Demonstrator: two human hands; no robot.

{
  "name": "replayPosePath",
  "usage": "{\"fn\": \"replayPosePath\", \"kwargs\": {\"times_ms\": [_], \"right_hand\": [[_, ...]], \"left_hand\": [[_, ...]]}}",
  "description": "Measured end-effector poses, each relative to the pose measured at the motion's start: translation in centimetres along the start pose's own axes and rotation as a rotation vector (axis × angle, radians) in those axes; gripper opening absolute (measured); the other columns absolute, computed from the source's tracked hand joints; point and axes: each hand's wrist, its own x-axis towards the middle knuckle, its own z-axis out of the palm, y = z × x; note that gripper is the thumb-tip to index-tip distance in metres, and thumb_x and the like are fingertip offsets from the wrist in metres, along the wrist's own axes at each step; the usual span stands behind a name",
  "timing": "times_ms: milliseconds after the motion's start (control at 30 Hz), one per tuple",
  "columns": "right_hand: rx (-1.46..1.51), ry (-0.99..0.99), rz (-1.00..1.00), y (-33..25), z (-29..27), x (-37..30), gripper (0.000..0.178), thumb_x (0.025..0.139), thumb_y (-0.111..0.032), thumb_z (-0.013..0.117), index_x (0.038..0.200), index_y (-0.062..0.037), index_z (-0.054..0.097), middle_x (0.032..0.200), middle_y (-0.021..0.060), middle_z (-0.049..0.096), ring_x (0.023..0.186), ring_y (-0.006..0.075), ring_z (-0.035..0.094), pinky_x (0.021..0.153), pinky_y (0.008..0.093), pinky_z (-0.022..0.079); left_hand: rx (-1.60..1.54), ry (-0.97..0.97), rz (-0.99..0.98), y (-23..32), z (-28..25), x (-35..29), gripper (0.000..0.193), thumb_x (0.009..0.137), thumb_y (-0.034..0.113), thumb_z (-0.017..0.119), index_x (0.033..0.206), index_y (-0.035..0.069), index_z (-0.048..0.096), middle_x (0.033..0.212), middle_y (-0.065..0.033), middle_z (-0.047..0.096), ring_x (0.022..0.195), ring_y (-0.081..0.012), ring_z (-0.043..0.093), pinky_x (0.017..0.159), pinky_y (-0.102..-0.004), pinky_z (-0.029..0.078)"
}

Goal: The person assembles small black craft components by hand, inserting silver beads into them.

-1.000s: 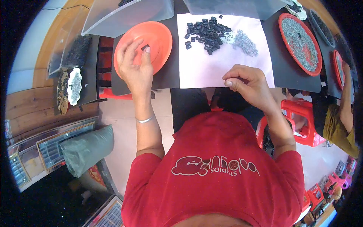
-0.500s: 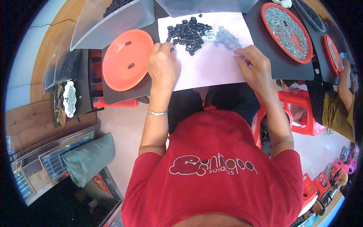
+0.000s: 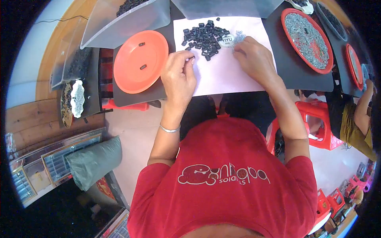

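A pale pink sheet [image 3: 222, 81] lies on the dark table before me. On it is a heap of small black rectangular plastic pieces [image 3: 204, 37], with a little pile of small silver metal pieces [image 3: 239, 35] to its right. My left hand [image 3: 178, 75], closed in a pinch, holds one small black plastic piece [image 3: 192, 58] just below the heap. At the silver pile, my right hand [image 3: 256, 59] has its fingers bent down and drawn together; its fingertips are partly hidden, and I cannot make out what they hold. Left of my left hand is an orange plate [image 3: 127, 75] with two dark pieces.
A red tray [image 3: 324, 71] full of silver pieces stands at the right. Clear plastic bins [image 3: 131, 25] line the far side. Red stools [image 3: 317, 109] stand beyond the table edge at right, where another person's arm [image 3: 362, 113] reaches in.
My right hand has moved left and farther away, onto the silver pile. My left hand has turned, bringing the pinched black piece into sight. The whole view has shifted slightly.
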Motion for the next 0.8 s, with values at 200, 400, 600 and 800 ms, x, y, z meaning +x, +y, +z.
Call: {"fn": "replayPosePath", "kwargs": {"times_ms": [200, 400, 600, 800], "right_hand": [[-0.054, 0.050, -0.066, 0.4, 0.3, -0.7, 0.011, 0.076, -0.010, 0.057, 0.082, -0.0027, 0.062, 0.083, 0.0139, 0.056, 0.079, 0.0319, 0.058, 0.067, 0.0411, 0.048], [-0.137, 0.012, -0.108, 0.4, -0.2, -1.0, 0.009, 0.077, -0.008, 0.056, 0.085, -0.0036, 0.058, 0.085, 0.0121, 0.053, 0.083, 0.0305, 0.056, 0.069, 0.0406, 0.047], [0.054, 0.064, -0.063, -0.4, -0.2, -1.0, 0.008, 0.078, -0.007, 0.057, 0.085, -0.0026, 0.057, 0.086, 0.0139, 0.055, 0.084, 0.0308, 0.057, 0.068, 0.0394, 0.047], [0.565, 0.036, 0.087, -1.8, -0.1, -1.0, 0.009, 0.080, -0.006, 0.058, 0.087, -0.0005, 0.059, 0.078, 0.0114, 0.062, 0.072, 0.0208, 0.060, 0.065, 0.0306, 0.047]], "left_hand": [[-0.952, -0.196, -0.510, 1.1, 1.1, -1.1, 0.011, 0.087, 0.005, 0.054, 0.095, -0.001, 0.059, 0.085, -0.0112, 0.064, 0.066, -0.0118, 0.059, 0.059, -0.0236, 0.050], [-1.426, -0.266, -0.704, -0.4, 1.8, -1.3, 0.017, 0.089, 0.008, 0.052, 0.102, -0.001, 0.057, 0.090, -0.0141, 0.062, 0.071, -0.0138, 0.060, 0.065, -0.0248, 0.053], [-1.502, -0.279, -0.748, -0.8, 1.7, -1.2, 0.022, 0.087, 0.006, 0.054, 0.108, -0.001, 0.057, 0.094, -0.0137, 0.061, 0.076, -0.0149, 0.059, 0.071, -0.0250, 0.054], [-1.591, -0.296, -0.712, -1.3, 1.9, -1.4, 0.024, 0.086, 0.005, 0.055, 0.109, -0.002, 0.057, 0.097, -0.0136, 0.062, 0.081, -0.0175, 0.061, 0.076, -0.0291, 0.052]]}}
